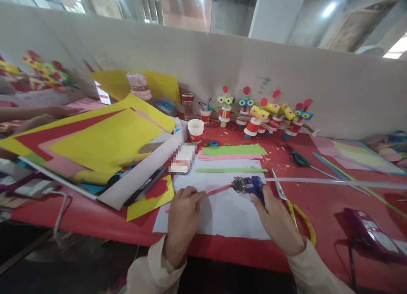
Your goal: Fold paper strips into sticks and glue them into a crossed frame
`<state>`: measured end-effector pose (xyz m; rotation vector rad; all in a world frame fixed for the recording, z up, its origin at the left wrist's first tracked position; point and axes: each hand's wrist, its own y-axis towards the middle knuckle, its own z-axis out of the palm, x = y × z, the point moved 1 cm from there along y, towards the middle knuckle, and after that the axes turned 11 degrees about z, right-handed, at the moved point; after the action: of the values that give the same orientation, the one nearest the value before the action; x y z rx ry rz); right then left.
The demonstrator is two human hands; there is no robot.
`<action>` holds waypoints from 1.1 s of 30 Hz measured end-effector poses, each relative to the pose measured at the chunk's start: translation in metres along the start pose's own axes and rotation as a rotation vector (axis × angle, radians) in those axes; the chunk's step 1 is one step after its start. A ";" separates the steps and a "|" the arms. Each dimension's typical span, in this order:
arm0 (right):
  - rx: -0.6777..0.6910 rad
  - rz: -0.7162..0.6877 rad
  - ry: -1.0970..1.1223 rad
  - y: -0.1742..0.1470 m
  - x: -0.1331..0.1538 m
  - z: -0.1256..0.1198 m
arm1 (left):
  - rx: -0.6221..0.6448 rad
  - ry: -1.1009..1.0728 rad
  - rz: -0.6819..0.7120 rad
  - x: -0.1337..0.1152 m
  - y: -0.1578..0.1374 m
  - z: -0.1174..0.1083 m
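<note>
A thin pink paper strip (219, 189) is pinched between the thumb and fingers of my left hand (184, 217), stretching to the right. My right hand (276, 224) grips a blue glue gun (253, 187), whose dirty nozzle touches or nearly touches the strip's right end. From the gun's back a long translucent glue stick (318, 182) runs to the right. Both hands are over a white paper sheet (225, 219). A narrow green strip (232, 170) lies beyond them, with green paper pieces (235, 149) over pink ones behind it. Yellow-handled scissors (310, 230) lie beside my right hand.
Several paper-cup figures (253, 126) stand against the partition. White cups (196, 130) and a jar (187, 105) stand nearby. Left is a box (144, 173) under large yellow sheets (101, 137), with another person's hand (60, 111) beyond. Green-handled pliers (299, 157) and a purple device (372, 234) lie right.
</note>
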<state>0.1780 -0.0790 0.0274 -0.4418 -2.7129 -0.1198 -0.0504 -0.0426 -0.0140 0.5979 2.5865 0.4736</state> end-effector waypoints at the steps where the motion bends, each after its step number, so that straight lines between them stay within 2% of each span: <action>1: -0.004 0.006 -0.013 0.002 -0.003 -0.002 | 0.000 -0.001 -0.004 0.000 0.000 0.000; 10: -0.079 0.059 0.016 0.019 -0.026 -0.014 | 0.019 0.000 0.003 0.004 0.001 0.001; 15: -0.128 0.086 0.102 0.009 -0.031 -0.024 | 0.013 -0.025 0.003 0.003 0.001 0.001; 17: -0.100 0.088 0.187 0.003 -0.030 -0.024 | 0.012 -0.036 -0.012 0.002 0.001 0.001; 21: 0.056 0.111 0.344 -0.011 -0.017 -0.014 | 0.018 -0.063 -0.043 -0.001 0.000 -0.002; 25: 0.182 0.107 0.376 -0.023 0.009 0.003 | 0.025 -0.107 -0.069 -0.003 0.000 -0.005; 29: 0.201 0.120 0.333 -0.028 0.030 0.014 | 0.028 -0.092 -0.072 -0.004 -0.001 -0.006; 33: 0.183 0.108 0.331 -0.028 0.038 0.017 | 0.032 -0.084 -0.066 -0.004 0.000 -0.006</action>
<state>0.1294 -0.0918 0.0259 -0.4674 -2.3453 0.0788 -0.0499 -0.0461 -0.0076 0.5297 2.5297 0.3782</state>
